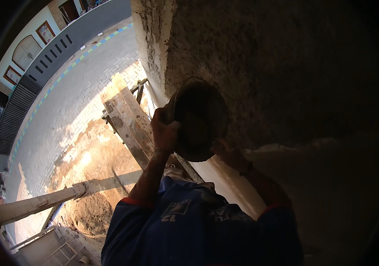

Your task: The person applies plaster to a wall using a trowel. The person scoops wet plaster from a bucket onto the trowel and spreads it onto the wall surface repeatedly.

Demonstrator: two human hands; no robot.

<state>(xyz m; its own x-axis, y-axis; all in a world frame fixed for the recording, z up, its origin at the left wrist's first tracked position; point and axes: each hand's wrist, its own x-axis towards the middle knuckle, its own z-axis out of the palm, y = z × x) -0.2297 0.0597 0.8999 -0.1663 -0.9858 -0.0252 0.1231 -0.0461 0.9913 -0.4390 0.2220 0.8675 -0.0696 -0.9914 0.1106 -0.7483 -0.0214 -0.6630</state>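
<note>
A dark round bucket [211, 104] is held up before me, tilted so that its open mouth faces me. A thin handle curves at its far rim. My left hand [165, 133] is closed on the bucket's left side, with the thumb over the rim. At the lower right of the rim, my right hand [228, 153] grips it, though deep shadow hides most of those fingers. What lies inside the bucket is too dark to make out. Beyond it rises a rough, patchy wall [251, 97], close to the bucket's far side.
Worn scaffold planks [129, 119] run below, left of my left arm. A wooden pole [43, 206] crosses at the lower left. A sandy mound [92, 213] lies on the ground beneath, beside a paved road [78, 84]. A pale ledge [229, 177] runs along the wall's foot.
</note>
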